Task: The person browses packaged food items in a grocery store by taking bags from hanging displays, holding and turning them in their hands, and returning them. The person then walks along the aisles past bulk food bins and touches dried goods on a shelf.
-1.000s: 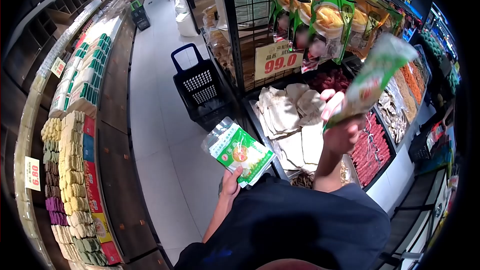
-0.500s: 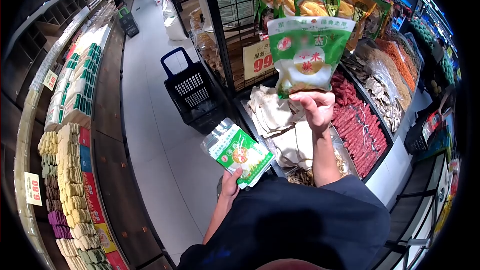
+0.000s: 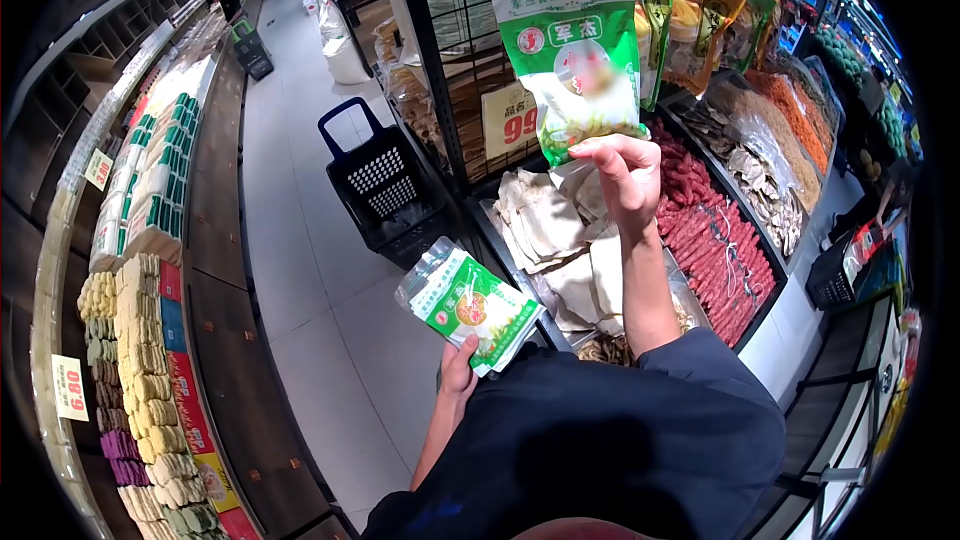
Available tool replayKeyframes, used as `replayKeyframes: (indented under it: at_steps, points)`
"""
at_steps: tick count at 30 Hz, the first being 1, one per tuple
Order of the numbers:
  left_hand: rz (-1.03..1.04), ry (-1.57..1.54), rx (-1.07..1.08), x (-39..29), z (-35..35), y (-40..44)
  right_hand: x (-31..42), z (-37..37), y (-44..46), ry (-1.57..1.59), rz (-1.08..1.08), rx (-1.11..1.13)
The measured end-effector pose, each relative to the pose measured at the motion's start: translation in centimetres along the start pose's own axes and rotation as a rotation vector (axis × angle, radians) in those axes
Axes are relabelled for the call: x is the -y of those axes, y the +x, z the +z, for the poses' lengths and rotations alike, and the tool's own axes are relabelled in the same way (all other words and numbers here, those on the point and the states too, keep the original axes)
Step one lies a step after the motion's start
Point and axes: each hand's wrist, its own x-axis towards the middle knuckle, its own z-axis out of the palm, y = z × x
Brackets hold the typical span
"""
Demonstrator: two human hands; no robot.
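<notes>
Head view: price sign (image 3: 505, 122) is partly hidden by packet (image 3: 570, 50) pinched in right grip (image 3: 632, 180); bags (image 3: 476, 302) clasped in left grip (image 3: 459, 370), floor (image 3: 345, 350) alongside.

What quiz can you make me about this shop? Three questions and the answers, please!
1. Which hand is touching the raised green packet?
2. True or false: in the picture, the red sausage-like sticks lie to the left of the pale flat sheets.
3. What number is on the price card nearest the picture's lower left corner?
A) 2.50
B) 6.80
C) 45.0

Key:
1. The right hand, at the packet's lower edge.
2. False; they lie to the right.
3. B.
</notes>
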Motion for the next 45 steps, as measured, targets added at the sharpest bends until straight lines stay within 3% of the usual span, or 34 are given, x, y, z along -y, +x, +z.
replayKeyframes:
  at_steps: [11, 13, 16, 23, 25, 31, 32, 33, 34, 36, 40, 43, 45]
  points:
    - [0.013, 0.003, 0.003, 0.1, -0.3, 0.2, -1.3, 2.0, 2.4, -0.134, -0.02, 0.024]
    - [0.013, 0.007, -0.013, 0.1, -0.2, 0.2, -1.4, 3.3, 4.1, -0.207, 0.081, 0.038]
    - [0.022, 0.011, -0.014, -0.2, 0.1, -0.1, -3.3, 4.9, 6.9, 0.073, 0.268, 0.102]
    - [0.033, 0.021, 0.006, 0.3, -0.3, -0.4, -9.1, 6.1, 12.6, 0.129, 0.363, 0.124]
    - [-0.001, 0.021, -0.007, 0.4, -0.4, -0.8, -9.0, 5.7, 11.6, 0.037, 0.658, 0.25]
    - [0.022, 0.01, -0.019, 0.4, -0.3, -0.5, -8.0, 5.8, 2.6, -0.117, 0.899, 0.665]
    - [0.035, 0.013, -0.053, 0.3, 0.0, -0.6, -7.4, 5.9, 0.5, -0.152, 0.894, 0.794]
    - [0.049, 0.015, -0.087, 0.3, 0.3, -0.6, -7.5, 5.8, -1.9, -0.224, 0.731, 0.948]
    - [0.068, 0.021, -0.101, 0.3, 0.6, -0.5, -8.0, 5.7, -5.2, -0.323, 0.407, 0.992]
    - [0.064, 0.027, -0.128, 0.2, 0.8, -0.3, -4.5, 6.3, -7.8, -0.539, 0.671, 1.191]
    - [0.026, 0.053, -0.136, 0.9, -0.1, 0.1, -4.4, 5.4, -12.9, -0.665, 0.588, 0.962]
    - [0.016, 0.085, -0.074, 1.7, -0.6, 0.3, -4.9, 3.6, -13.5, -0.381, 0.648, 0.683]
    - [0.008, 0.103, -0.028, 2.2, -1.0, 0.0, -4.0, 2.5, -12.7, -0.4, 0.681, 0.682]
